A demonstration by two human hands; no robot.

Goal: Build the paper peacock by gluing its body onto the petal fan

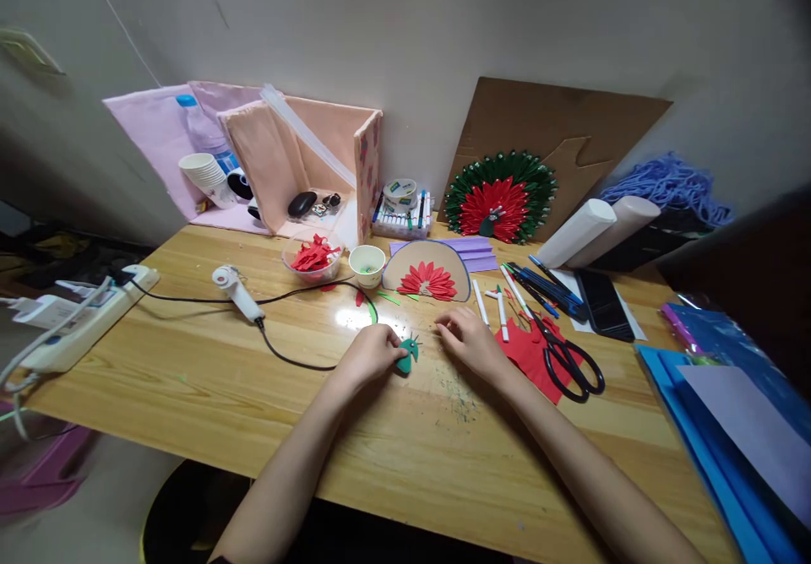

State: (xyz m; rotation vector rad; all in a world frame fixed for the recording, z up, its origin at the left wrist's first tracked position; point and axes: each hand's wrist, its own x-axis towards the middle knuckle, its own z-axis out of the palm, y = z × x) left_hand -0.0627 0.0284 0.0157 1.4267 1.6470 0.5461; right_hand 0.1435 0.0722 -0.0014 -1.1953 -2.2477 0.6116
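Note:
Between the thumb and fingers of my left hand (373,349) is a small green bird-head cutout (406,356) with an eye and thin dark strands at its top. It is held low over the table. My right hand (470,340) rests just to the right with loosely bent fingers, and I see nothing in them. Beyond both hands lies a beige half-round card (405,270) with a fan of red petals (428,282) on it. Dark green specks (461,404) are scattered on the wood near my right wrist.
Black-handled scissors (563,357) lie on red sheet material (525,353), near markers (482,304). A glue gun (238,292) with its cord, a paper cup (367,267) and a bowl of red scraps (313,258) stand left. A finished red-green peacock (498,201) leans against cardboard (507,116).

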